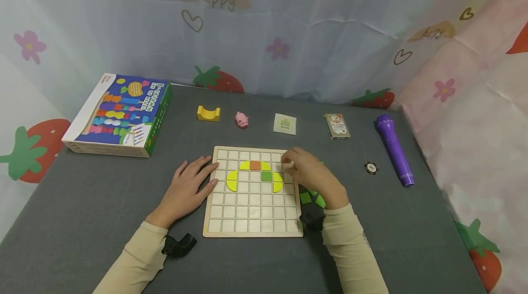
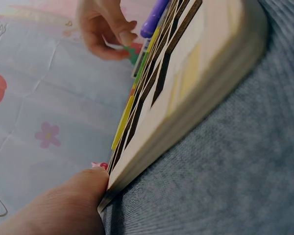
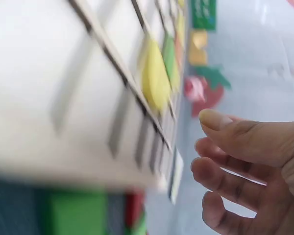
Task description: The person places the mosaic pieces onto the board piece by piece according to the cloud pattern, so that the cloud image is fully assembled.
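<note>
A wooden grid board [image 1: 247, 211] lies flat on the grey table. In its squares sit several yellow rounded tiles [image 1: 232, 181], an orange square tile [image 1: 255, 166] and a green square tile [image 1: 266, 176]. My left hand [image 1: 187, 191] rests at the board's left edge, fingers spread, with the thumb against the rim in the left wrist view. Over the upper right corner of the board hovers my right hand [image 1: 309, 170]. Thumb and loosely bent fingers [image 3: 230, 174] are apart with nothing between them in the right wrist view.
Loose green tiles [image 1: 305, 198] lie right of the board, partly hidden under the right arm. Behind it are a yellow arch block [image 1: 208, 114], a pink pig [image 1: 241, 120], a small card [image 1: 285, 124] and a card box [image 1: 337, 127]. A game box [image 1: 119, 115], poker chip [image 1: 371, 168] and purple microphone [image 1: 394, 149] flank them.
</note>
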`<state>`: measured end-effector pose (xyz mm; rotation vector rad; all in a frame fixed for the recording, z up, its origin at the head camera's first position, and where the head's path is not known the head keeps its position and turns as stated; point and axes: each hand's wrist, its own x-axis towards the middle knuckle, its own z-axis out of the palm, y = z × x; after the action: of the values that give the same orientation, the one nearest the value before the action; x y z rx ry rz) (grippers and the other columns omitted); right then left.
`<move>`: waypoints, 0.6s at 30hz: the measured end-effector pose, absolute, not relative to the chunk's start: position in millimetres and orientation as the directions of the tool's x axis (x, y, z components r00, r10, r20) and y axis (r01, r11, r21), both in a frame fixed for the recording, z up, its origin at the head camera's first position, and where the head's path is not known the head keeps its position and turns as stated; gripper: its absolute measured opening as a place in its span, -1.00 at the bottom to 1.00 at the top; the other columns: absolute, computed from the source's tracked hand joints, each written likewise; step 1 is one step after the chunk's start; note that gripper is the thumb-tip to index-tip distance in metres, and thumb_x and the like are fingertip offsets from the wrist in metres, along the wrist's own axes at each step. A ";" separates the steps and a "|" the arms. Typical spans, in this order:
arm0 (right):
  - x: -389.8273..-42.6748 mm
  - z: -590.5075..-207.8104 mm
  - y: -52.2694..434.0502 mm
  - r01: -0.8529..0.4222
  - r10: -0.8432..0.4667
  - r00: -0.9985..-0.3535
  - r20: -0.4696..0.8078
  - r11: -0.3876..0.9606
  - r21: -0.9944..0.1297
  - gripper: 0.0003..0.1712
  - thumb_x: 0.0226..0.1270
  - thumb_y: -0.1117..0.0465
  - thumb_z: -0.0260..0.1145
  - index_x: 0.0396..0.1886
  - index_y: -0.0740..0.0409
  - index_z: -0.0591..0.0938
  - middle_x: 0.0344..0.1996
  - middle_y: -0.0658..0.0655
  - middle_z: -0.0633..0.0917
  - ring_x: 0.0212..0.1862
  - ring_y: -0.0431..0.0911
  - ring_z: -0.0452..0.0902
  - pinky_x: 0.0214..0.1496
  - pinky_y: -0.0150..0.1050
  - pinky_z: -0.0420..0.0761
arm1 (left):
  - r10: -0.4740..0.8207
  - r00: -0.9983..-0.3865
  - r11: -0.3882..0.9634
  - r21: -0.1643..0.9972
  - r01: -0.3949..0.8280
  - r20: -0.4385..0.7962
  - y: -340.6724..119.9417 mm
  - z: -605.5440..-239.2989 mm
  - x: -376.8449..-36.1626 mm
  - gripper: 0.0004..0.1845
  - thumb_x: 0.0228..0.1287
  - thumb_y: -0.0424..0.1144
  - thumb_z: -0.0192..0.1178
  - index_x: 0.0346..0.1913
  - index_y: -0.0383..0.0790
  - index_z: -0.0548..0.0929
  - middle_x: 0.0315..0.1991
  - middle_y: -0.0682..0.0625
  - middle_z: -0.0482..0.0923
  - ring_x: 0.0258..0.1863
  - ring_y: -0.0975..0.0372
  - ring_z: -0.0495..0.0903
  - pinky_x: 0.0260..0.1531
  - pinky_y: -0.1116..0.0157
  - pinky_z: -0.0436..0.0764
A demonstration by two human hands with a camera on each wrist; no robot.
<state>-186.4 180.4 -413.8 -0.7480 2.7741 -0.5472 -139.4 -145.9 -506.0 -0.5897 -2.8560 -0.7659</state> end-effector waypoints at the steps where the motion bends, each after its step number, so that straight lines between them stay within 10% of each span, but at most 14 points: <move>1: -187.7 -410.4 187.9 -0.413 -0.494 -0.862 -0.112 0.813 -0.411 -0.73 0.36 0.28 0.26 0.02 0.20 0.57 -0.04 0.14 0.56 -0.07 0.01 0.56 -0.09 -0.12 0.60 | 0.337 -0.915 0.794 0.456 0.402 0.220 -145.6 -505.6 -139.5 -0.44 0.42 0.09 0.01 0.40 -0.03 0.36 0.42 -0.12 0.23 0.43 -0.01 0.14 0.39 -0.14 -0.06; 18: -193.8 -422.2 258.5 -0.274 -0.348 -0.914 -0.209 0.909 -0.313 -0.54 0.26 0.36 0.31 0.17 0.34 0.52 0.05 0.32 0.54 0.02 0.17 0.51 0.09 0.11 0.50 | 0.334 -0.921 0.801 0.455 0.390 0.201 -146.2 -501.4 -140.0 -0.44 0.42 0.10 0.01 0.39 -0.03 0.37 0.42 -0.13 0.23 0.43 -0.01 0.14 0.39 -0.14 -0.06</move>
<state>-193.8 258.5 -422.2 -0.4663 2.8116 -0.4063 -140.0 -146.2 -501.4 -0.5798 -2.8750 -0.7633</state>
